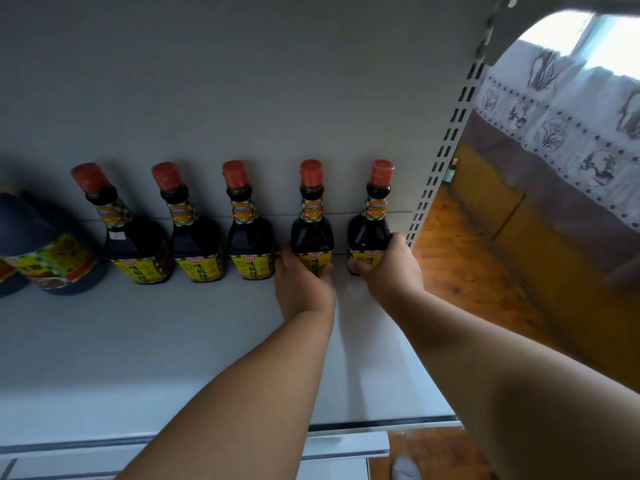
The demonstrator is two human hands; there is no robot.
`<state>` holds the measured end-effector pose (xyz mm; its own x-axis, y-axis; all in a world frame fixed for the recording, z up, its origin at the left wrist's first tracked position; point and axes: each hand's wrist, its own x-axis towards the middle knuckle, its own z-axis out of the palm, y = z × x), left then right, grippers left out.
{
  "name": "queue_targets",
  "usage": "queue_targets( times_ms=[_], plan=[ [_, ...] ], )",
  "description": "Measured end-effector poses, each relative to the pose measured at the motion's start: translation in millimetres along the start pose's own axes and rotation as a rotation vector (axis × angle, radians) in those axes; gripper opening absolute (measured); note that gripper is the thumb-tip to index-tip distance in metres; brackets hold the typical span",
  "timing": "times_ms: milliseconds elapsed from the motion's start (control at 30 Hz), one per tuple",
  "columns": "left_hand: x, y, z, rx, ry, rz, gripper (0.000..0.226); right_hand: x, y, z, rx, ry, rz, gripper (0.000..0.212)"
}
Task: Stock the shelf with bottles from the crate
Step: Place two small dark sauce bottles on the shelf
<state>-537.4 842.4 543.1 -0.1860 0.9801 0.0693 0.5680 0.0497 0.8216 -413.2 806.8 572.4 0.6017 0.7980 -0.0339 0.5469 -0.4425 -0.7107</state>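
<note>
Each grip clamps one bottle: left hand the fourth bottle, right hand the fifth bottle.

A wooden floor runs beside yellow cabinets. A patterned curtain hangs under a bright window.

5 bottles stand in a row along the back of the shelf; a larger jug sits left of them, the slotted upright at the right.
</note>
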Motion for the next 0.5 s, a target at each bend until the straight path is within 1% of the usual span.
queue_targets(
  times_ms=[500],
  plan=[
    [0, -4, 1, -0.027, -0.014, 0.006, 0.083, -6, -14, -2, -0.01, -0.045, 0.017, 0.052]
  ],
)
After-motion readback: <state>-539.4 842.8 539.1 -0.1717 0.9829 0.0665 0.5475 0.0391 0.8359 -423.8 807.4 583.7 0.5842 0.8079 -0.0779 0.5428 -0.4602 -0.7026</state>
